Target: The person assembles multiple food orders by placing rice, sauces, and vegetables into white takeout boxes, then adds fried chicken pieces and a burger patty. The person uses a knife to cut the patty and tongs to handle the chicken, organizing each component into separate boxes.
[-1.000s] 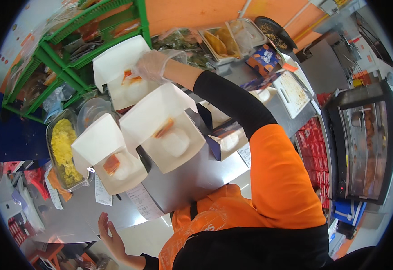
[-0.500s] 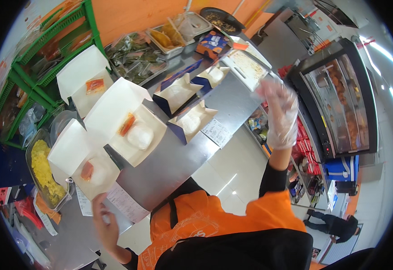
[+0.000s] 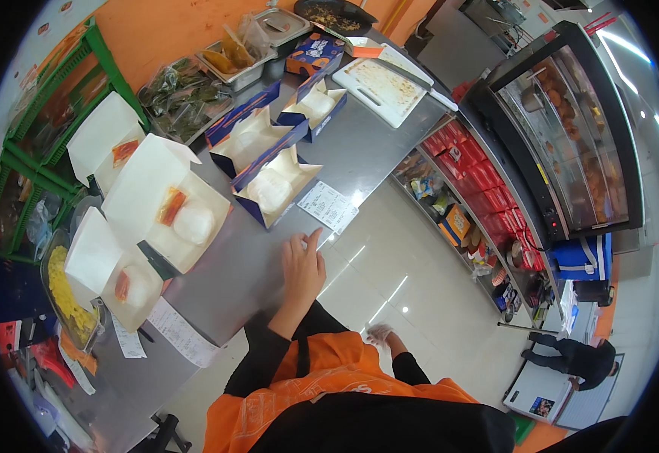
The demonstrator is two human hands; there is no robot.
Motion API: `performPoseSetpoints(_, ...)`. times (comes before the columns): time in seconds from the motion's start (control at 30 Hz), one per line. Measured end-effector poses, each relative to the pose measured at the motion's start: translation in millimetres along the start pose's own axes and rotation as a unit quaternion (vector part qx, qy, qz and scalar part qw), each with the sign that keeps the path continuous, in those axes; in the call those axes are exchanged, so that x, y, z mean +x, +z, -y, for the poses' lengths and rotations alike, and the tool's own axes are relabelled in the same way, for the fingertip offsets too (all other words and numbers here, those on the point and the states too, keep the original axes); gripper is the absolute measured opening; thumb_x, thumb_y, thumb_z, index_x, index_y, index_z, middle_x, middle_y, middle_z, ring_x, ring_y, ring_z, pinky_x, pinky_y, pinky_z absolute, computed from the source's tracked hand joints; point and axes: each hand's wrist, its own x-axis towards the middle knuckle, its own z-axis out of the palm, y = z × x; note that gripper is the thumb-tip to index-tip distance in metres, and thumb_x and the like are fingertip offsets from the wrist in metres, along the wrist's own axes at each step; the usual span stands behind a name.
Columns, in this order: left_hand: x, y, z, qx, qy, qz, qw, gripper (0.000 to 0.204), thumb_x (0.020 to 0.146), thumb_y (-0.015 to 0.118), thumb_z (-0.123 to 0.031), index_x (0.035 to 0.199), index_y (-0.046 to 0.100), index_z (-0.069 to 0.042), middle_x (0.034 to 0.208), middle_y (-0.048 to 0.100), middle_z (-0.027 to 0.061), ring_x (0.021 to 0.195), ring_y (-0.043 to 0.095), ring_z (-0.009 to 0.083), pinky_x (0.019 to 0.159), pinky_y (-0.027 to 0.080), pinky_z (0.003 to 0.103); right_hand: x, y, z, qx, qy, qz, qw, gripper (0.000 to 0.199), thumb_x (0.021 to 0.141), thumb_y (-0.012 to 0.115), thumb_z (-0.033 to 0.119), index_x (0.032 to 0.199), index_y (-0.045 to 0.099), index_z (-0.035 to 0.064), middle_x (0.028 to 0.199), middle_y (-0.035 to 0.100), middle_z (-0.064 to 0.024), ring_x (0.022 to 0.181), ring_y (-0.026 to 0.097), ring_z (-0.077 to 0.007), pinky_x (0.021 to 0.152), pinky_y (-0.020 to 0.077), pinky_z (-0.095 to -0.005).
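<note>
My bare left hand hovers at the front edge of the steel counter, fingers loosely apart and holding nothing. Its fingertips are close to a printed receipt; whether they touch it I cannot tell. Just beyond is an open blue box with a white mound, perhaps rice. My right hand, in a clear plastic glove, hangs low beside my body, its fingers too small and blurred to read. To the left, an open white box holds a white mound and a reddish-orange piece of food. A smaller white box holds similar contents.
A white cutting board with a knife lies at the far right of the counter. Green crates and a tray of yellow food stand left. A glass display cabinet is at right; a person in dark clothes stands farther off.
My left hand has moved right, from beside the small white box to near the receipt by the blue box. My gloved right hand has dropped from raised to low. The view has shifted rightward.
</note>
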Motion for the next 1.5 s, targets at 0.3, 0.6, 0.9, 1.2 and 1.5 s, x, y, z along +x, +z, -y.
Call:
performPoseSetpoints(0.3,31.0,47.9,-3.1,0.145,0.003,0.006,0.989,0.044,0.075,0.055,-0.003,0.117,0.06,-0.014,0.103,0.047,0.0071,0.098,0.045,0.0254,0.082,0.036,0.036,84.2,-99.1,-15.2,-0.063,-0.213,-0.095,0.97,0.02,0.085,0.057,0.022,0.091,0.067,0.0059,0.089,0.069,-0.0111,0.084,0.066,-0.0298,0.073,0.0512,-0.0378)
performPoseSetpoints(0.6,34.6,47.2,-10.3,0.16,-0.017,0.01,0.987,0.041,0.077,0.053,-0.004,0.114,0.063,-0.015,0.093,0.049,0.0077,0.093,0.047,0.0254,0.079,0.036,0.035,85.2,-156.0,18.7,-0.285,-0.239,-0.078,0.925,0.029,0.086,0.06,0.034,0.089,0.065,0.0061,0.088,0.068,-0.0131,0.088,0.065,-0.0293,0.075,0.0507,-0.0389)
performPoseSetpoints(0.9,19.5,50.5,-18.9,0.324,0.006,0.093,0.942,0.061,0.078,0.055,-0.007,0.137,0.045,-0.017,0.09,0.049,0.0067,0.089,0.046,0.0221,0.077,0.036,0.032,88.5,-138.5,-0.8,0.007,-0.13,0.011,0.991,0.019,0.085,0.061,0.021,0.09,0.066,0.0039,0.084,0.068,-0.0124,0.079,0.067,-0.0252,0.066,0.0532,-0.0346)
performPoseSetpoints(1.2,9.6,55.1,-14.9,0.304,0.012,0.077,0.95,0.067,0.079,0.053,-0.008,0.143,0.035,-0.014,0.094,0.048,0.0093,0.092,0.047,0.0238,0.085,0.037,0.035,68.1,-161.5,35.5,-0.417,-0.359,-0.049,0.833,0.024,0.084,0.056,0.019,0.092,0.064,-0.0016,0.089,0.069,-0.015,0.081,0.066,-0.029,0.068,0.0523,-0.0385)
performPoseSetpoints(1.5,-60.7,-81.1,-1.7,-0.095,-0.016,0.137,0.986,0.06,0.086,0.056,-0.014,0.14,0.033,-0.003,0.127,0.044,0.0167,0.117,0.044,0.0331,0.103,0.033,0.042,-38.9,-183.1,206.1,-0.531,-0.232,0.054,0.813,0.057,0.095,0.028,0.041,0.095,0.067,-0.0014,0.1,0.064,-0.0214,0.096,0.06,-0.0379,0.091,0.0437,-0.0454)
